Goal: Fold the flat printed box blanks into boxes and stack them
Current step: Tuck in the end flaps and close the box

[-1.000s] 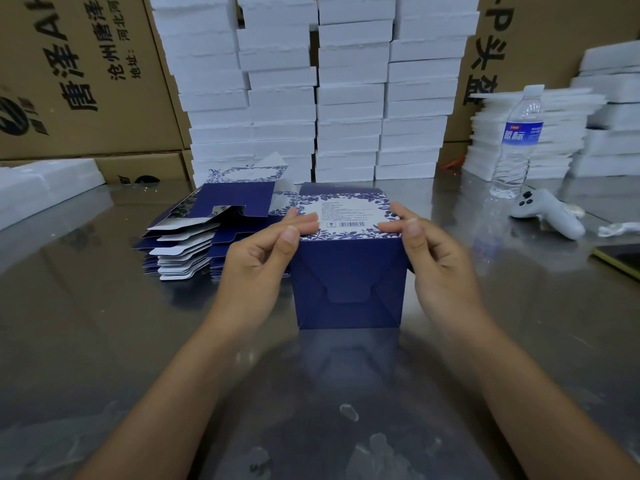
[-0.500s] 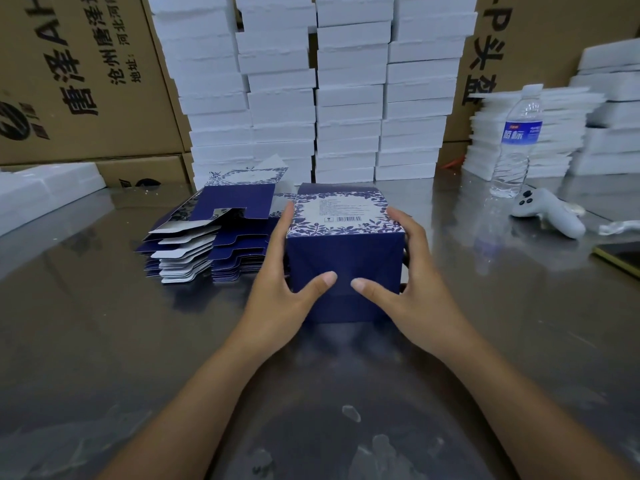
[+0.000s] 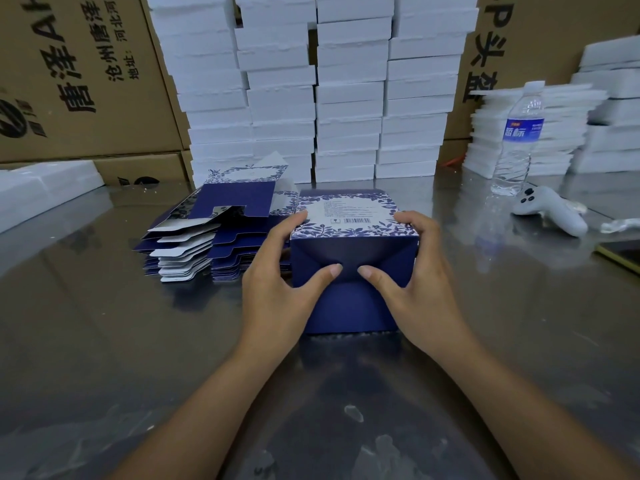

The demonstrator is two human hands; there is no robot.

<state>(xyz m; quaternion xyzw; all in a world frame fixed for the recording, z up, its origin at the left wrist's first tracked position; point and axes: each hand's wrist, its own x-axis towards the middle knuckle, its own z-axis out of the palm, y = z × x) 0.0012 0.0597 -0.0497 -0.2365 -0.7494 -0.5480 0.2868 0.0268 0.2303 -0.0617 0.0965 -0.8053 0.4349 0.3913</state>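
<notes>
A dark blue box with a white, leaf-printed top panel and a barcode stands on the metal table in the middle of the view. My left hand clasps its left side and my right hand its right side. Both thumbs press on the folded flaps of the near face, and the fingers wrap over the top edges. Left of the box lies a pile of flat blue and white box blanks, fanned out, with one blank partly raised on top.
Tall stacks of white foam trays stand behind the box, with more at the right. Brown cartons line the back. A water bottle, a white controller and a phone edge lie at the right.
My hands slid from the box's top corners down to its sides, and the thumbs came together on the near face's flaps. The box sits a little closer to me.
</notes>
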